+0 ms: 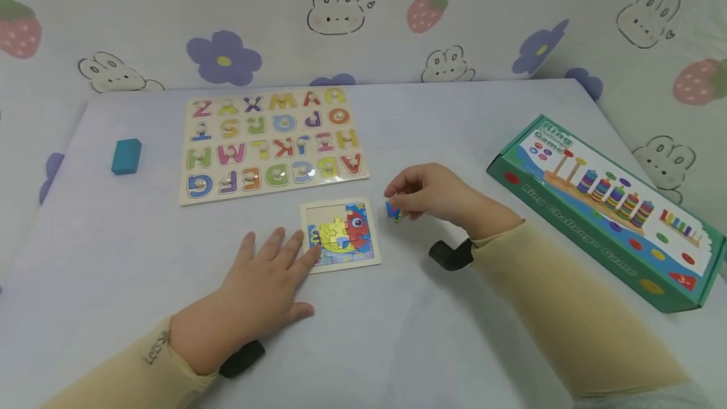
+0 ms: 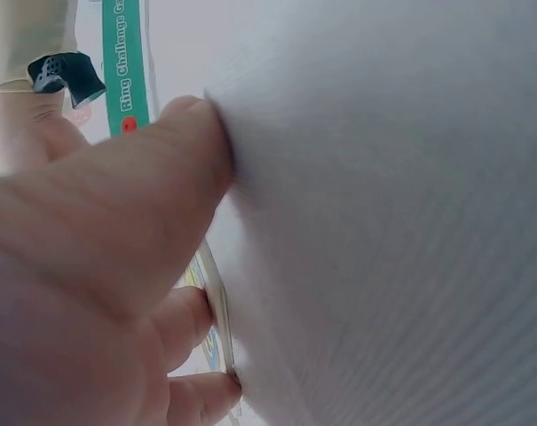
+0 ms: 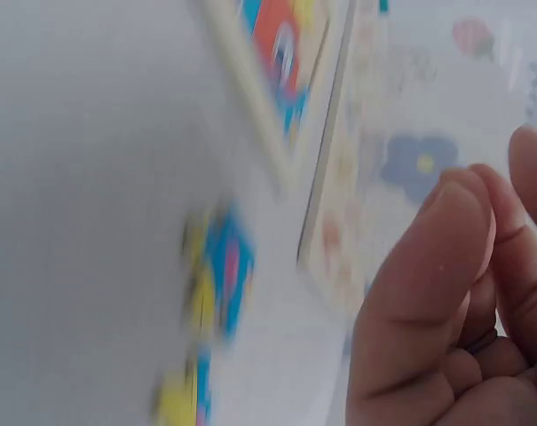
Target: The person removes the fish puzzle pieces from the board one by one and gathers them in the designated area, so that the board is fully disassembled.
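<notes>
A small wooden jigsaw tray (image 1: 325,214) lies mid-table, partly filled with pieces of a red, yellow and blue picture; its upper left part is bare. My left hand (image 1: 258,292) lies with fingers spread, fingertips on the tray's left edge. In the left wrist view, two fingertips (image 2: 217,397) touch that edge. Right of the tray, my right hand (image 1: 434,197) hovers with bent fingers over loose jigsaw pieces (image 1: 394,210). In the right wrist view, a blue-and-yellow piece (image 3: 225,271) and a second piece (image 3: 184,399) lie on the table, blurred, apart from the fingers. Nothing shows between thumb and fingers.
Behind the tray lies a wooden alphabet peg board (image 1: 267,160) with coloured letters. A teal block (image 1: 126,156) sits at the far left. The green Ring Challenge Game box (image 1: 613,213) stands at the right. A patterned cloth wall (image 1: 386,30) rises behind the table.
</notes>
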A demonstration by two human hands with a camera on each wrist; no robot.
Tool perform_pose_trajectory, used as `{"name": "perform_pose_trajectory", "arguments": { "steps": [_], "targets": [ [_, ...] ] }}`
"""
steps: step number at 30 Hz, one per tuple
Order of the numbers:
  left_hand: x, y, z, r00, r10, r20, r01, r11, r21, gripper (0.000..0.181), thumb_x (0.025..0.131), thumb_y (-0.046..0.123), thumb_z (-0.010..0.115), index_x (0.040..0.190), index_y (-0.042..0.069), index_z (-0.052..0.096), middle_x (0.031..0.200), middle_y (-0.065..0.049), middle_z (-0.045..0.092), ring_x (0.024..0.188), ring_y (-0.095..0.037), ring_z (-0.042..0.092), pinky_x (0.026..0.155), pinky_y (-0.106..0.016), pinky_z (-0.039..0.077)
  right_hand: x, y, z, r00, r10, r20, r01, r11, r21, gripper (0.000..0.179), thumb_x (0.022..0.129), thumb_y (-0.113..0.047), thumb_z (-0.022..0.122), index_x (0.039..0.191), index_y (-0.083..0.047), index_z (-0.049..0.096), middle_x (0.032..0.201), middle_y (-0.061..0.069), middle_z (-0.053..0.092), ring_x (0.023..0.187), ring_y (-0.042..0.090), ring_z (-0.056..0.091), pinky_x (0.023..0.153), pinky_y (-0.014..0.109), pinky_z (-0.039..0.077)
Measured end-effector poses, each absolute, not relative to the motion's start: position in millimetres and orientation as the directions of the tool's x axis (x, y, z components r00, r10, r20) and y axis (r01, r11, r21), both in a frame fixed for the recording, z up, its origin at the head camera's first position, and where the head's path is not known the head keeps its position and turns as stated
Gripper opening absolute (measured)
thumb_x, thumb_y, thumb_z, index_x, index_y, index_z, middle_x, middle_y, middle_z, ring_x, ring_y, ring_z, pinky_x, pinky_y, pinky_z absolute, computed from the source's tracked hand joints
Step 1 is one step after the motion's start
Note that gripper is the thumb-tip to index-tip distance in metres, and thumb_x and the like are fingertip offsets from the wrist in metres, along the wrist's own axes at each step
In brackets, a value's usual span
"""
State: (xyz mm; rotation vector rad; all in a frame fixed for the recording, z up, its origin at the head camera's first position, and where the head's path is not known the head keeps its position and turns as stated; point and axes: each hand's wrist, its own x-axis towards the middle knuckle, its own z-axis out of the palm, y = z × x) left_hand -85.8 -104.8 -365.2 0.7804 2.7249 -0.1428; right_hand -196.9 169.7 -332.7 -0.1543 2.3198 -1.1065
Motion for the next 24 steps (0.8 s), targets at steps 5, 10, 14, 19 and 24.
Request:
{"name": "perform_pose_trajectory", "arguments": {
  "steps": [5, 10, 14, 19, 24],
  "targets": [
    [-86, -104, -363, -0.802, 0.491, -0.341, 0.522, 0.853, 0.002, 0.083, 0.086, 0.064, 0.058, 0.152, 0.021, 0.033, 0.158, -0.014, 0.029, 0.145, -0.042, 0.023, 0.109, -0.07, 0.019, -193, 140, -340, -0.788, -0.403, -0.465, 0.127, 0.632, -0.764, 0.019, 0.09, -0.016, 0.067, 0.106, -0.006, 0.069, 0.091, 0.007, 0.065, 0.077, 0.02, 0.058, 0.072, 0.027, 0.054],
    [-86, -105, -361, -0.8, 0.486, -0.353, 0.52, 0.854, -0.002, 0.083, 0.087, 0.064, 0.056, 0.153, 0.02, 0.031, 0.159, -0.013, 0.028, 0.145, -0.041, 0.023, 0.11, -0.069, 0.018, -200, 117, -349, -0.816, -0.342, -0.466, 0.042, 0.769, -0.637, 0.014, 0.088, -0.019, 0.07, 0.099, -0.011, 0.071, 0.091, 0.003, 0.067, 0.077, 0.017, 0.059, 0.068, 0.024, 0.051],
    [-86, -104, -362, -0.795, 0.492, -0.354, 0.527, 0.85, -0.004, 0.083, 0.087, 0.064, 0.056, 0.153, 0.02, 0.031, 0.158, -0.014, 0.028, 0.145, -0.041, 0.023, 0.11, -0.069, 0.019, -204, 107, -352, -0.841, -0.313, -0.442, -0.071, 0.873, -0.483, 0.019, 0.085, -0.019, 0.073, 0.101, -0.009, 0.071, 0.091, 0.005, 0.065, 0.083, 0.018, 0.056, 0.07, 0.026, 0.049],
    [-87, -104, -363, -0.793, 0.499, -0.349, 0.534, 0.846, -0.006, 0.083, 0.087, 0.064, 0.055, 0.153, 0.02, 0.031, 0.159, -0.014, 0.027, 0.145, -0.041, 0.024, 0.11, -0.069, 0.018, -204, 99, -352, -0.844, -0.32, -0.431, -0.18, 0.925, -0.334, 0.03, 0.084, -0.02, 0.075, 0.109, -0.007, 0.068, 0.104, 0.007, 0.064, 0.096, 0.022, 0.055, 0.087, 0.034, 0.05],
    [-87, -104, -362, -0.792, 0.493, -0.36, 0.535, 0.845, -0.018, 0.084, 0.087, 0.065, 0.054, 0.153, 0.02, 0.03, 0.159, -0.014, 0.027, 0.145, -0.041, 0.024, 0.11, -0.069, 0.018, -202, 93, -351, -0.849, -0.315, -0.423, -0.211, 0.938, -0.276, 0.033, 0.084, -0.02, 0.075, 0.113, -0.006, 0.067, 0.11, 0.007, 0.062, 0.1, 0.023, 0.053, 0.095, 0.035, 0.049]
  ]
}}
